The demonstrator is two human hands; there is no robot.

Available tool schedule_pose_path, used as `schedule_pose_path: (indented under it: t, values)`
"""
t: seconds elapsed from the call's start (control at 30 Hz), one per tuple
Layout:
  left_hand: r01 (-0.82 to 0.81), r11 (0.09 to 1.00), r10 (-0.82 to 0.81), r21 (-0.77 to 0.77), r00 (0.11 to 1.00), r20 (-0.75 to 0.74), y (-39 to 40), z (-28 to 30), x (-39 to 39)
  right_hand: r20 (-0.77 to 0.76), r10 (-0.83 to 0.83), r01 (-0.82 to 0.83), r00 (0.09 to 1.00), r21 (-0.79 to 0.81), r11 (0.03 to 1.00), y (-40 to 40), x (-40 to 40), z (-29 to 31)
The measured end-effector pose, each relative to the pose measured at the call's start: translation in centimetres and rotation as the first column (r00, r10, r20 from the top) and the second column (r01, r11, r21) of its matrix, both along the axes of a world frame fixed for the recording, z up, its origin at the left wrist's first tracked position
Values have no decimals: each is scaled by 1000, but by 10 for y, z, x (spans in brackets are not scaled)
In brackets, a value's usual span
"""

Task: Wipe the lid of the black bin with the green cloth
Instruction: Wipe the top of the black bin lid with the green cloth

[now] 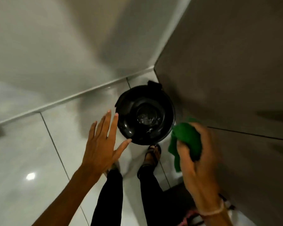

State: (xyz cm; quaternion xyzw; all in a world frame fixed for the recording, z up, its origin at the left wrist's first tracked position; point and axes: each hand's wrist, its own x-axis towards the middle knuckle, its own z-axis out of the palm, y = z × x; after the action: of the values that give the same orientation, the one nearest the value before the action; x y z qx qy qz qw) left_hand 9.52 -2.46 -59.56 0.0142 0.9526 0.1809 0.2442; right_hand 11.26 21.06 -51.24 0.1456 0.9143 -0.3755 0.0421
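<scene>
The right hand (198, 162) is closed around the bunched green cloth (185, 141), held above the floor just right of the bin and not touching it. The left hand (101, 144) is spread open, empty, beside the lid's left edge. Risk: a one-sided push may tip or slide the unsteadied bin on the glossy tiled floor (31, 152). The black bin lid (145, 115), round, domed and glossy with pale smears, sits in the corner against the wall (227, 62)

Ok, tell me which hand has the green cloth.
The right hand, closed around the bunched green cloth beside the bin lid. The left hand is open and empty.
</scene>
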Motion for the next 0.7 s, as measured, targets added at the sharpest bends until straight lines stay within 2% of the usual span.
schedule_pose_path:
  t: [0.07, 0.1, 0.2, 0.3, 0.37, 0.43, 0.6, 0.7]
  values:
    - [-6, 998, 0, 67, 996, 90, -4, -63, -8, 13, -13, 14, 1000, -53, 998, -11, -33, -63]
    - [-5, 995, -5, 104, 995, 98, -7, -91, -16, -4, -12, 12, 1000, 26, 1000, -13, -51, -101]
    - [95, 982, -100, 164, 995, 21, -14, -151, -40, 89, 72, -85, 993, 159, 984, -14, -75, -182]
    - [219, 958, -214, 186, 976, -49, -4, -181, -52, 257, 199, -289, 946, 385, 877, -24, -91, -227]
    - [257, 949, -254, 184, 966, -37, 8, -187, -53, 296, 263, -379, 918, 466, 799, -22, -84, -239]
    - [240, 955, -239, 172, 971, -27, 17, -194, -52, 295, 298, -411, 908, 487, 770, -18, -84, -245]
    - [181, 967, -172, 178, 983, -64, 21, -204, -49, 133, 352, -361, 926, 584, 727, -48, -104, -273]
    - [153, 965, -140, 212, 987, -72, 22, -211, -49, 102, 554, -503, 826, 577, 644, -52, -59, -283]
